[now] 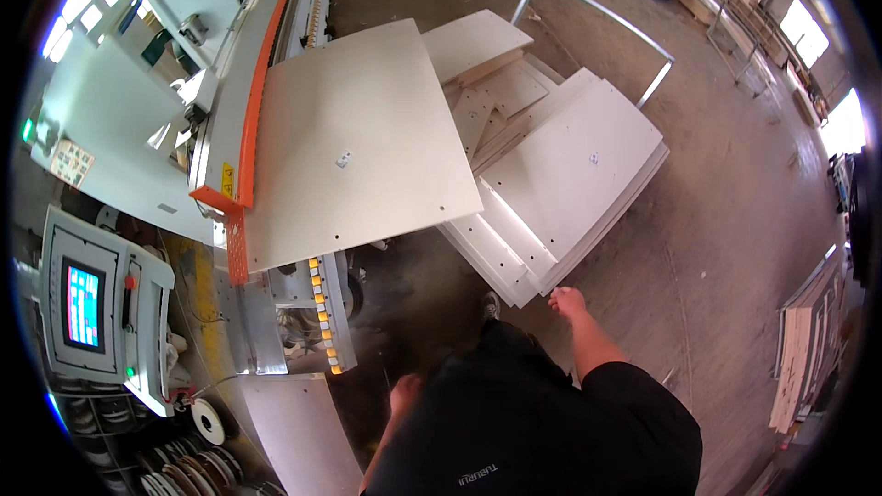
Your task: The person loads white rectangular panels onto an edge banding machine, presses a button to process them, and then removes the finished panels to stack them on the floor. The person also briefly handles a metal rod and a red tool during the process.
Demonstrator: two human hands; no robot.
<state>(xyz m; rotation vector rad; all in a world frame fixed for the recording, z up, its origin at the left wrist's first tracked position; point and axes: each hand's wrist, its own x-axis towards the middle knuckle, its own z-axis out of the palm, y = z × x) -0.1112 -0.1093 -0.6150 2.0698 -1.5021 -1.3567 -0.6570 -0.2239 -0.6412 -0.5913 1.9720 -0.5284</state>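
Observation:
My right hand (568,301) is beside the near corner of a stack of white panels (588,161), its fingers curled in with nothing seen in them. Whether it touches the stack's edge I cannot tell. Low by my body hangs my left hand (404,393), small and blurred, close to a white panel (299,427) at the lower left; its fingers do not show clearly. A large white panel (367,129) with a small label and drilled holes lies along the orange guard (250,119) of a machine, apart from both hands.
A control console (101,298) with a lit screen stands at the left, above rolls of edging tape (188,473). Yellow-capped rollers (322,312) line the machine's near end. A metal cart handle (602,14) rises behind the stack. More boards (808,349) lean at the right.

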